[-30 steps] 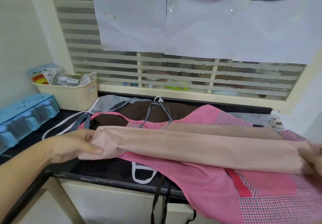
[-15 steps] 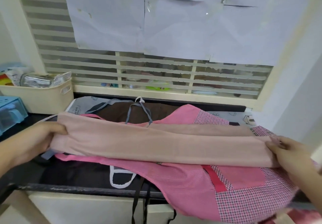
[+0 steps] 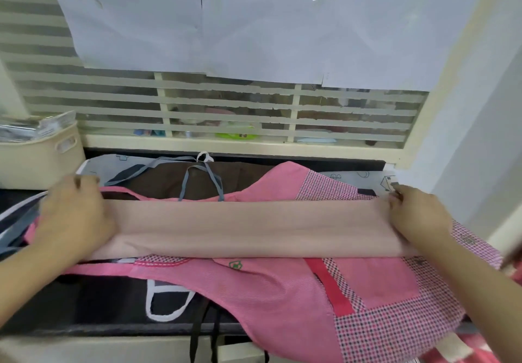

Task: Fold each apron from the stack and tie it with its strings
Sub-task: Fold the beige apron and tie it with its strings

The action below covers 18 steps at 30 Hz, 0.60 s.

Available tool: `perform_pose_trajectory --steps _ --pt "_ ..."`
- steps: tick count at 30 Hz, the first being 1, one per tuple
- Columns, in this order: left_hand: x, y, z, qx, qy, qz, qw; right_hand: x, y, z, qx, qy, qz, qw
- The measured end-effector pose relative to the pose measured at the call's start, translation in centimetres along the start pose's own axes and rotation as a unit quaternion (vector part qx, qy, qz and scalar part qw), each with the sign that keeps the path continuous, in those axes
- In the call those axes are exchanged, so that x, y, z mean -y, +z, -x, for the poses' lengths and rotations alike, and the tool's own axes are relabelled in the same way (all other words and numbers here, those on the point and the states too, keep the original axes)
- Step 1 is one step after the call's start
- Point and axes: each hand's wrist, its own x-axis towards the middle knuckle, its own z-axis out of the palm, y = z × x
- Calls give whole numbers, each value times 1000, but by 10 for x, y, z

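Both hands have come down onto the worktop since the earlier frames, and the peach apron (image 3: 248, 227), lifted half a second ago, now lies flat as a long folded band across the stack.

Head view: the left hand (image 3: 74, 218) rests palm-down on the band's left end, its fingers laid over the cloth; motion blur hides whether they curl round the edge, so I cannot tell if it grips or only presses. The right hand (image 3: 418, 216) lies on the right end with its fingers bent at the far edge of the fold; blur again leaves it unclear whether it pinches.

Under the band lies a pink apron (image 3: 276, 300) with checked panels, which hangs over the front edge of the dark worktop (image 3: 93, 306) towards the right corner. Behind it, near the back edge, a brown apron (image 3: 158, 179) with grey straps (image 3: 183, 184) shows. White strap loops (image 3: 166, 303) and black strings (image 3: 197, 340) trail over the front edge. A cream basket (image 3: 42, 156) stands at the back left corner, below the slatted window (image 3: 226, 103) covered with paper sheets (image 3: 240, 24).
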Motion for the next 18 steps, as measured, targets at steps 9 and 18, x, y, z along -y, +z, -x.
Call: perform_pose_trajectory --steps 9,18 --pt "-156 57 83 201 359 102 906 143 60 108 120 -323 -63 936" --pt "-87 72 47 244 332 -25 911 64 61 77 208 -214 36 954"
